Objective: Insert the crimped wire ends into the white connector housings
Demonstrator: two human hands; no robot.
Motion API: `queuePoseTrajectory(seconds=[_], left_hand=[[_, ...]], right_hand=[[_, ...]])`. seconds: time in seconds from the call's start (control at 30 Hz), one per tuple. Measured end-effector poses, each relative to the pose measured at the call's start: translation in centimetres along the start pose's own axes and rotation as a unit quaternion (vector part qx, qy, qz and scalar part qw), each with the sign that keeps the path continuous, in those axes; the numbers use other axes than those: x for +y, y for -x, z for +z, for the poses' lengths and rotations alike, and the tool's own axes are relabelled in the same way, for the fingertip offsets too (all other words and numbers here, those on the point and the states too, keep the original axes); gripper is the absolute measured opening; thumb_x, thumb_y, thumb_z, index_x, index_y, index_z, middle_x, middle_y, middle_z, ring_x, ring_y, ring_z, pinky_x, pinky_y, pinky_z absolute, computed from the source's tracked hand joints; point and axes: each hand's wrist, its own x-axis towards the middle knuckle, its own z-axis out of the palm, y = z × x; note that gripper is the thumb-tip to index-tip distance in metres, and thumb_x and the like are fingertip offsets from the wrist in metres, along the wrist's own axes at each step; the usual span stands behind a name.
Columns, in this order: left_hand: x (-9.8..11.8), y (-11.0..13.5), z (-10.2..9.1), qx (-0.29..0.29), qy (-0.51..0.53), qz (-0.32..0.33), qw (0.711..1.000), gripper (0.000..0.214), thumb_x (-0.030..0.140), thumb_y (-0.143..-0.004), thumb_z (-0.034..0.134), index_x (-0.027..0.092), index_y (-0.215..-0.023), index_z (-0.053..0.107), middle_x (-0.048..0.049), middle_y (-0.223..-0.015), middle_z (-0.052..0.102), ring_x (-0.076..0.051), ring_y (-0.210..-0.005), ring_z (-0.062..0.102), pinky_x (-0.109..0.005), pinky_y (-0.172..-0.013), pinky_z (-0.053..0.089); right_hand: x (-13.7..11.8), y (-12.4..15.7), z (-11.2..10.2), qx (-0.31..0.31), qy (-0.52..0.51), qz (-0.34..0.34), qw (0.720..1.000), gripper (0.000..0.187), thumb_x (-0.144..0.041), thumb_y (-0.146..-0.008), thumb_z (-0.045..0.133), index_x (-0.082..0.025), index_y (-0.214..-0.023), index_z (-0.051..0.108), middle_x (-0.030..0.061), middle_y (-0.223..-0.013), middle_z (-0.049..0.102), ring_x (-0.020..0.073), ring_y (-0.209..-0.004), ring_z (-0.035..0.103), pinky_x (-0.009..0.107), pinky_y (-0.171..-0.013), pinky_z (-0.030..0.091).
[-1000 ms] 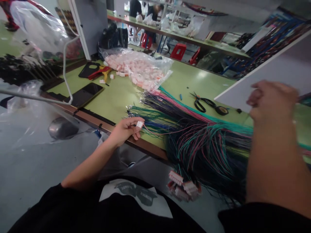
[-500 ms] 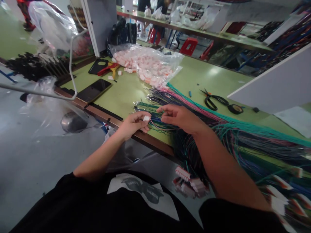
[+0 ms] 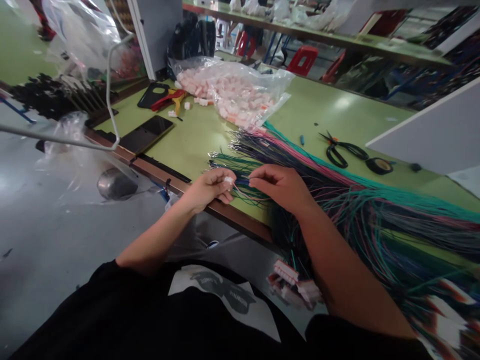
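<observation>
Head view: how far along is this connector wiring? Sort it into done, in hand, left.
Done: wired connectors hang off the table edge. In hand: the left hand pinches a white connector; the right hand pinches a thin wire at it. Left: many loose wires and a bag of connectors.

White connector (image 3: 228, 180), teal, pink and blue wires (image 3: 356, 200), green table (image 3: 195, 145), perhaps pinkish bagged parts (image 3: 240, 97).

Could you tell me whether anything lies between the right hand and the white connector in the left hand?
Nothing visible does: the right hand is beside the white connector pinched by the left hand, with only pink wires spanning the gap.
</observation>
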Motion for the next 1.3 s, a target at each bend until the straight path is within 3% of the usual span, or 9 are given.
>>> queuePoseTrajectory(seconds=[0.2,0.4,0.73,1.07,1.3], left_hand=[[-0.1,-0.1,-0.1,-0.003,0.015,-0.012,1.0,0.008,0.015,-0.081,0.06,0.015,-0.087,0.054,0.006,-0.058,0.055,-0.005,-0.05,0.059,-0.015,-0.051,0.047],[-0.1,0.0,0.0,-0.004,0.021,-0.01,1.0,0.006,0.014,-0.082,0.059,0.015,-0.086,0.055,0.0056,-0.056,0.055,-0.005,-0.049,0.059,-0.014,-0.05,0.047],[0.1,0.0,0.1,-0.001,0.02,-0.006,1.0,0.007,0.014,-0.08,0.06,0.014,-0.085,0.055,0.0059,-0.055,0.056,-0.005,-0.047,0.058,-0.014,-0.048,0.047],[-0.1,0.4,0.6,0.014,-0.014,0.047,0.999,0.017,0.023,-0.075,0.069,0.013,-0.083,0.058,0.0043,-0.057,0.06,-0.005,-0.047,0.057,-0.016,-0.048,0.047],[-0.2,0.4,0.8,0.038,-0.01,0.051,0.998,0.019,0.024,-0.074,0.07,0.013,-0.084,0.059,0.0046,-0.057,0.059,-0.006,-0.047,0.057,-0.017,-0.048,0.047]], right_hand=[[0.2,0.1,0.6,0.032,0.189,-0.1,0.976,0.014,-0.016,-0.075,0.051,-0.02,-0.068,0.062,0.0014,-0.07,0.064,0.0128,-0.067,0.056,0.025,-0.065,0.041],[0.3,0.3,1.7,0.069,0.253,-0.125,0.957,0.016,-0.018,-0.077,0.048,-0.02,-0.065,0.059,0.0019,-0.065,0.061,0.0138,-0.065,0.054,0.025,-0.064,0.042],[0.3,0.4,2.2,0.084,0.266,-0.116,0.953,0.018,-0.02,-0.078,0.047,-0.021,-0.063,0.057,0.0022,-0.065,0.061,0.0143,-0.066,0.055,0.026,-0.06,0.038],[0.0,0.4,3.4,0.076,0.258,-0.067,0.961,0.018,-0.019,-0.074,0.049,-0.02,-0.058,0.056,0.0006,-0.059,0.059,0.0121,-0.06,0.051,0.025,-0.057,0.032],[-0.1,0.3,2.6,0.063,0.144,-0.039,0.987,0.011,-0.02,-0.072,0.053,-0.019,-0.064,0.059,-0.0005,-0.062,0.062,0.0102,-0.056,0.049,0.023,-0.058,0.036]])
